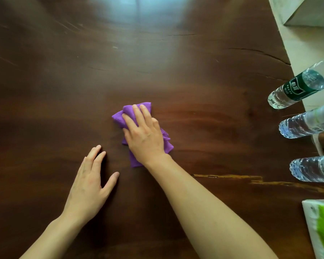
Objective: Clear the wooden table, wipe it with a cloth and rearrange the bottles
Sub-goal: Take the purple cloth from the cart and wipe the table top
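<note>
A crumpled purple cloth lies near the middle of the dark wooden table. My right hand presses flat on top of it, fingers spread over the folds. My left hand rests palm-down on the bare wood to the left of the cloth, holding nothing. Three clear plastic water bottles stand along the table's right edge: one with a dark green label, one in the middle, and one nearer me.
A white and green tissue pack lies at the near right corner. Beyond the table's right edge is pale floor with a grey box at the top right. A light crack streak marks the wood near the bottles.
</note>
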`<state>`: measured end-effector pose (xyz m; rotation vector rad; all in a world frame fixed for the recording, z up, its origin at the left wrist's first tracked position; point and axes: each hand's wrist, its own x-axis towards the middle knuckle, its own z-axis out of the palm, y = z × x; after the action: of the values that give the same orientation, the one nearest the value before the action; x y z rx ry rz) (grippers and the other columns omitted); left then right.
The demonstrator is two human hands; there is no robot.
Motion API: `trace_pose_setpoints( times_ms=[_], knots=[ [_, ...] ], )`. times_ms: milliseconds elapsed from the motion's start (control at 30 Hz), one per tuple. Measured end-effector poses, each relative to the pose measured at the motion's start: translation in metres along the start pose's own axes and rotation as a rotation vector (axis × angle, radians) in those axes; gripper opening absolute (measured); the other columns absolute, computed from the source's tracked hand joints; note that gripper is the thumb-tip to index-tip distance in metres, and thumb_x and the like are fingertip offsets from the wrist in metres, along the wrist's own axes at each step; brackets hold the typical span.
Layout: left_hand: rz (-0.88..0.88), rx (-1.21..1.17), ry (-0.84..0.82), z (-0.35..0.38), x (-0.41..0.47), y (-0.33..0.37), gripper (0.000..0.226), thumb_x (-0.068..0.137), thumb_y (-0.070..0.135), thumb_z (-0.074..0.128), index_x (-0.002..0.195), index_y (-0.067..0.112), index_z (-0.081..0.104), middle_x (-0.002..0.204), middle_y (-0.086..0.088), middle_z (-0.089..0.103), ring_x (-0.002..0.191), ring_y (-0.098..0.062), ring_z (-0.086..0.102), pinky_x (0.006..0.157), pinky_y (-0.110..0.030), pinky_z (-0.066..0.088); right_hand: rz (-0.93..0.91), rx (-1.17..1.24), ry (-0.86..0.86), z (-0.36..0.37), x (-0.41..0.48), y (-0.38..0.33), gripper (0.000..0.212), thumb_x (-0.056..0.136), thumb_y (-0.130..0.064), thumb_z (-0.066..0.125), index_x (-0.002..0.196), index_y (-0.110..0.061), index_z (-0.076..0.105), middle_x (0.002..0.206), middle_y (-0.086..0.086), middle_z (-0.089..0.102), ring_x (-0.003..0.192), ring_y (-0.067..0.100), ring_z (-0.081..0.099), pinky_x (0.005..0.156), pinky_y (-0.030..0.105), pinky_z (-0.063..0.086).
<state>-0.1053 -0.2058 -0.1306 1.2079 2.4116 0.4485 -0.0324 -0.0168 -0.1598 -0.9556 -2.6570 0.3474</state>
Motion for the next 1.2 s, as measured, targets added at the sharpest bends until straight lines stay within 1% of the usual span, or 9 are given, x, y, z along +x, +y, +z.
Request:
trace_pose_setpoints(
  times_ms=[300,433,700,833,933,1000,1033,1133,1200],
  knots=[
    [-0.034,-0.03,-0.021,0.002,-0.002,-0.001,0.073,0.094,0.041,0.062,0.154,0.015,0.032,0.166,0.011,0.015,0.154,-0.018,0.017,0.123,-0.044,0.024,0.382,-0.173,0.025,-0.051,-0.02,0.119,0.046,0.098,-0.04,0.048,0.142,-0.027,0.055,0.157,0.008,0.042,0.148,0.029,0.033,0.1,0.047,0.04],
    [-0.034,-0.028,-0.019,0.002,-0.002,-0.001,0.072,0.094,0.041,0.062,0.155,0.014,0.032,0.167,0.008,0.016,0.155,-0.018,0.016,0.123,-0.044,0.023,0.539,-0.17,0.046,-0.07,-0.046,0.16,0.046,0.1,-0.036,0.049,0.144,-0.025,0.053,0.158,0.01,0.039,0.147,0.031,0.031,0.101,0.051,0.038],
    [-0.05,0.027,-0.025,0.0,-0.001,0.007,0.07,0.094,0.035,0.065,0.152,0.008,0.037,0.165,-0.001,0.02,0.153,-0.022,0.02,0.123,-0.044,0.024,0.605,0.095,0.182,-0.091,-0.065,0.158,0.036,0.102,-0.023,0.051,0.137,-0.02,0.061,0.153,0.01,0.045,0.14,0.034,0.035,0.105,0.048,0.034],
    [-0.023,-0.017,0.022,-0.003,-0.008,0.028,0.063,0.091,0.029,0.07,0.146,0.01,0.047,0.161,-0.006,0.031,0.151,-0.023,0.024,0.121,-0.039,0.025,0.527,0.185,0.227,-0.105,-0.095,0.131,0.035,0.101,-0.016,0.054,0.136,-0.017,0.062,0.148,0.012,0.051,0.137,0.035,0.04,0.109,0.05,0.036],
    [0.001,-0.281,0.066,-0.004,-0.017,0.052,0.051,0.09,0.039,0.07,0.136,0.02,0.058,0.141,0.01,0.055,0.134,-0.007,0.048,0.107,-0.02,0.036,0.455,0.214,0.227,-0.112,-0.123,0.099,0.037,0.1,-0.016,0.055,0.137,-0.018,0.062,0.146,0.012,0.052,0.135,0.035,0.042,0.11,0.047,0.035],
    [-0.091,-0.6,-0.025,-0.005,-0.027,0.076,0.052,0.083,0.058,0.069,0.127,0.032,0.063,0.121,0.025,0.068,0.115,0.01,0.058,0.089,-0.003,0.041,0.402,0.203,0.223,-0.113,-0.145,0.072,0.039,0.1,-0.021,0.054,0.138,-0.019,0.061,0.147,0.012,0.051,0.136,0.034,0.043,0.111,0.044,0.034],
    [-0.145,-0.772,-0.095,-0.004,-0.032,0.088,0.057,0.078,0.065,0.068,0.125,0.033,0.065,0.116,0.026,0.07,0.11,0.013,0.061,0.085,-0.002,0.043,0.376,0.195,0.224,-0.113,-0.158,0.058,0.04,0.1,-0.024,0.052,0.139,-0.02,0.06,0.148,0.011,0.05,0.137,0.033,0.042,0.112,0.042,0.033],
    [-0.293,-1.226,-0.351,0.012,-0.051,0.111,0.059,0.077,0.063,0.072,0.119,0.022,0.069,0.116,0.003,0.076,0.108,-0.01,0.07,0.095,-0.027,0.052,0.311,0.156,0.2,-0.107,-0.198,0.017,0.042,0.102,-0.032,0.047,0.142,-0.024,0.056,0.151,0.01,0.048,0.141,0.03,0.041,0.109,0.041,0.036],
    [-0.324,-1.332,-0.483,0.023,-0.068,0.114,0.045,0.079,0.055,0.076,0.11,0.023,0.075,0.108,-0.001,0.076,0.099,-0.015,0.072,0.088,-0.032,0.055,0.285,0.143,0.142,-0.099,-0.224,-0.007,0.042,0.105,-0.034,0.042,0.144,-0.025,0.053,0.153,0.007,0.047,0.144,0.027,0.039,0.104,0.042,0.041]
  ],
)
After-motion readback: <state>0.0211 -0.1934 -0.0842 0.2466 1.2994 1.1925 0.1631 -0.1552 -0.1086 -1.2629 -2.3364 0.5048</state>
